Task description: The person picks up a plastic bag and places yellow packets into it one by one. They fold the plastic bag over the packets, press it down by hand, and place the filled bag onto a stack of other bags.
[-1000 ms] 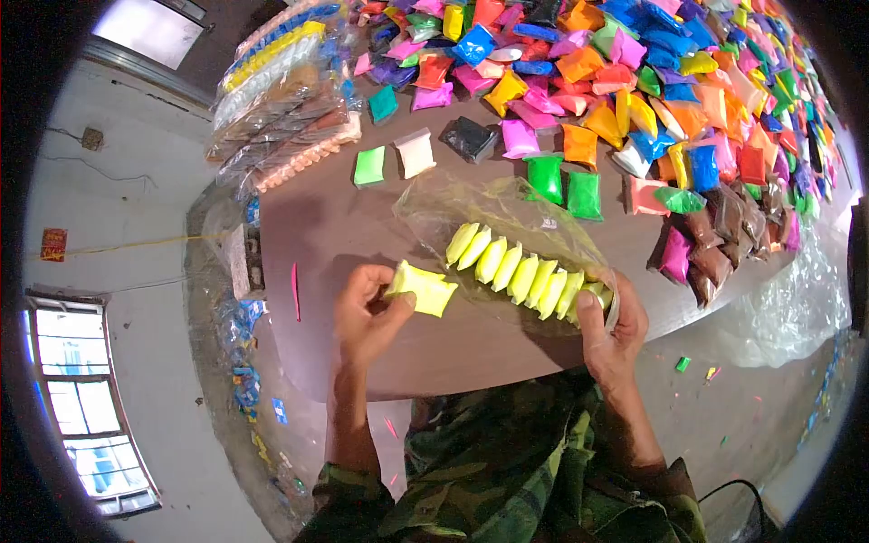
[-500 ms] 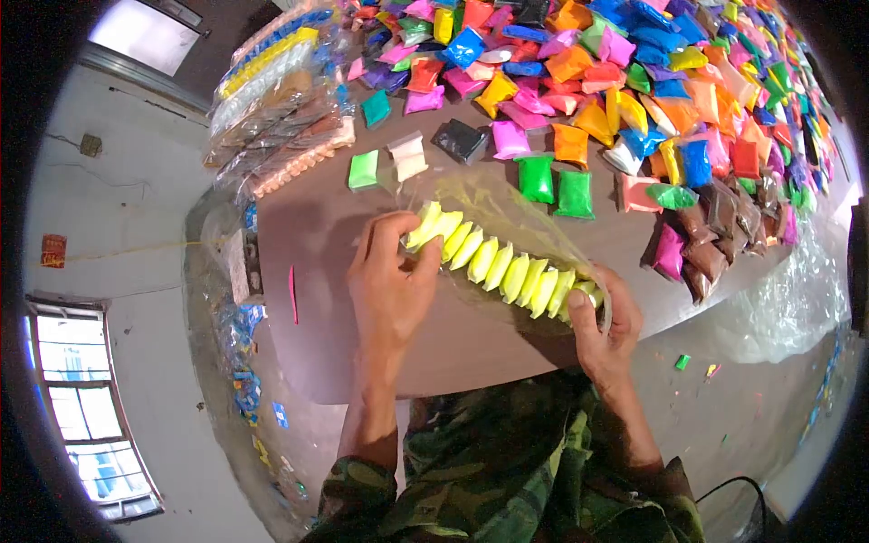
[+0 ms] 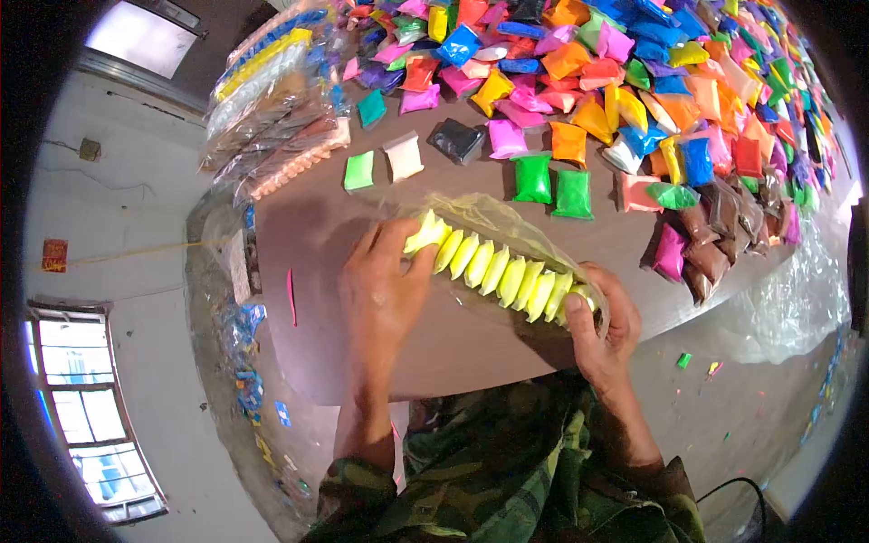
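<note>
A clear plastic bag [image 3: 507, 220] lies on the brown table [image 3: 317, 226] with a row of several yellow packets [image 3: 507, 274] stacked inside it. My left hand [image 3: 389, 290] presses the end yellow packet [image 3: 424, 233] against the row at the bag's open end. The bag's closed end, with the last packets in it, is gripped by my right hand [image 3: 599, 330] near the table's front edge.
A big heap of coloured packets [image 3: 652, 81] covers the far right of the table. Loose green [image 3: 359, 170], white [image 3: 403, 156] and black [image 3: 455, 139] packets lie just beyond the bag. Filled bags [image 3: 272, 100] are stacked at the far left.
My left hand carried a yellow packet from in front of the bag up into its open end and now pushes it onto the row. My right hand kept its grip.
</note>
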The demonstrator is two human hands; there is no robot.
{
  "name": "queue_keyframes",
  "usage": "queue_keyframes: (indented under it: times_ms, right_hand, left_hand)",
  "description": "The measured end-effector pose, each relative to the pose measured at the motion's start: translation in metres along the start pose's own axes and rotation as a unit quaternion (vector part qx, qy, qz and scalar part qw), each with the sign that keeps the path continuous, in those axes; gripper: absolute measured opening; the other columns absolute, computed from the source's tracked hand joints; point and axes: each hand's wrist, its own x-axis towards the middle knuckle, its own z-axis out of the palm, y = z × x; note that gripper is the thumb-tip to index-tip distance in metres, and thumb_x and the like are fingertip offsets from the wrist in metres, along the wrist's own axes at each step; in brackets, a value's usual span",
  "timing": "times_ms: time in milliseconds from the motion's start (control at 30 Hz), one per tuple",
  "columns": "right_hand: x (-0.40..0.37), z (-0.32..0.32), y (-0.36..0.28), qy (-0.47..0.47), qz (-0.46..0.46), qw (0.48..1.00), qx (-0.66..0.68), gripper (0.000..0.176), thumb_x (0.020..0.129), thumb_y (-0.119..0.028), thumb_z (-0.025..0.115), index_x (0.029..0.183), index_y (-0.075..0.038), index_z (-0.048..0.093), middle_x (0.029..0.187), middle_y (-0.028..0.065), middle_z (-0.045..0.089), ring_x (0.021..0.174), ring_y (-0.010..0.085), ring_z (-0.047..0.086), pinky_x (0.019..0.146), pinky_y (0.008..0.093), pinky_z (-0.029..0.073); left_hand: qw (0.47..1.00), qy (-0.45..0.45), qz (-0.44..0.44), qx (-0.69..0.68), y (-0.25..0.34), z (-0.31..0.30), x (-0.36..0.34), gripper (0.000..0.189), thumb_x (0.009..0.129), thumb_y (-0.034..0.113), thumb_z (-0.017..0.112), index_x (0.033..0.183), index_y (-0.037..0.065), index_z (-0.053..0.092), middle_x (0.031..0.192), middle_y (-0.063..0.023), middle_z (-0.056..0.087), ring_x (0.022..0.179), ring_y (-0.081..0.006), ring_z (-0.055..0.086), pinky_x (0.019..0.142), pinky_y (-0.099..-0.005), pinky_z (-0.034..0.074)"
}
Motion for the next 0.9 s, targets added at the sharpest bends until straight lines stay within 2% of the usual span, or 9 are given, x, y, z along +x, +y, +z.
queue_keyframes:
  times_ms: [100, 200, 300, 400, 600, 700, 800, 900]
  right_hand:
    - [0.0, 0.001, -0.001, 0.005, -0.012, 1.0, -0.011, 0.03, 0.094, -0.008, 0.073, 0.121, 0.003, 0.069, 0.122, 0.0189, 0.072, 0.112, 0.0283, 0.07, 0.1, 0.0395, 0.053]
    - [0.001, 0.001, 0.002, 0.0, -0.021, 1.0, -0.011, 0.03, 0.094, -0.008, 0.073, 0.121, 0.003, 0.07, 0.122, 0.0189, 0.072, 0.113, 0.0283, 0.07, 0.1, 0.0396, 0.053]
    - [0.001, 0.0, 0.003, 0.0, -0.028, 0.999, -0.021, 0.029, 0.095, -0.008, 0.072, 0.122, 0.002, 0.07, 0.123, 0.0184, 0.072, 0.113, 0.0285, 0.07, 0.1, 0.0396, 0.053]
    - [0.001, 0.002, 0.005, -0.001, -0.028, 1.0, 0.004, 0.028, 0.095, -0.007, 0.071, 0.122, 0.002, 0.07, 0.122, 0.018, 0.072, 0.114, 0.0286, 0.069, 0.101, 0.0396, 0.053]
    - [0.001, 0.003, 0.002, 0.011, -0.024, 1.0, 0.0, 0.027, 0.098, -0.008, 0.066, 0.123, 0.001, 0.069, 0.122, 0.0178, 0.072, 0.114, 0.0284, 0.069, 0.101, 0.0392, 0.052]
    - [0.002, 0.0, -0.002, 0.009, -0.036, 0.999, -0.02, 0.027, 0.099, -0.007, 0.063, 0.124, 0.002, 0.069, 0.122, 0.018, 0.071, 0.114, 0.0282, 0.069, 0.101, 0.0391, 0.052]
    - [-0.002, 0.001, 0.003, 0.023, -0.023, 0.999, -0.019, 0.028, 0.099, -0.007, 0.062, 0.125, 0.003, 0.068, 0.122, 0.0184, 0.071, 0.114, 0.0282, 0.069, 0.101, 0.0389, 0.052]
    - [0.0, 0.003, -0.002, 0.025, -0.024, 0.999, 0.003, 0.029, 0.1, -0.008, 0.062, 0.126, 0.003, 0.067, 0.124, 0.0187, 0.07, 0.115, 0.0291, 0.068, 0.102, 0.0396, 0.052]
  left_hand:
    - [0.998, -0.046, -0.008, -0.03, 0.004, -0.009, 0.003, 0.026, 0.086, 0.01, 0.079, 0.11, 0.005, 0.071, 0.107, -0.015, 0.073, 0.092, -0.038, 0.072, 0.079, -0.0473, 0.058]
    - [0.997, -0.065, 0.02, 0.045, -0.01, -0.002, 0.007, 0.028, 0.086, 0.01, 0.081, 0.111, 0.006, 0.071, 0.109, -0.0148, 0.073, 0.091, -0.0376, 0.073, 0.078, -0.046, 0.059]
    - [0.998, -0.041, 0.017, 0.038, -0.011, 0.003, 0.005, 0.027, 0.087, 0.01, 0.081, 0.111, 0.006, 0.071, 0.107, -0.0143, 0.072, 0.093, -0.0367, 0.074, 0.078, -0.0463, 0.059]
    - [0.998, -0.032, 0.046, -0.007, -0.009, 0.003, 0.004, 0.03, 0.081, 0.005, 0.086, 0.107, 0.005, 0.072, 0.092, -0.0124, 0.067, 0.069, -0.0253, 0.065, 0.063, -0.0397, 0.053]
    - [0.998, -0.025, 0.057, -0.03, -0.013, 0.012, -0.009, 0.032, 0.083, 0.002, 0.083, 0.112, 0.003, 0.072, 0.107, -0.013, 0.068, 0.076, -0.0234, 0.069, 0.064, -0.036, 0.059]
    - [0.994, -0.051, 0.007, -0.092, -0.012, 0.008, -0.01, 0.035, 0.084, 0.0, 0.081, 0.117, 0.003, 0.072, 0.118, -0.0137, 0.068, 0.084, -0.0227, 0.071, 0.068, -0.0351, 0.061]
    - [0.987, -0.057, -0.055, -0.14, 0.002, -0.006, -0.016, 0.033, 0.088, 0.008, 0.079, 0.121, 0.006, 0.073, 0.125, -0.0146, 0.068, 0.094, -0.0326, 0.071, 0.083, -0.0412, 0.06]
    - [0.996, -0.035, 0.064, -0.051, -0.005, -0.009, -0.021, 0.036, 0.088, 0.007, 0.079, 0.124, 0.003, 0.073, 0.131, -0.0145, 0.068, 0.105, -0.0275, 0.07, 0.087, -0.039, 0.061]
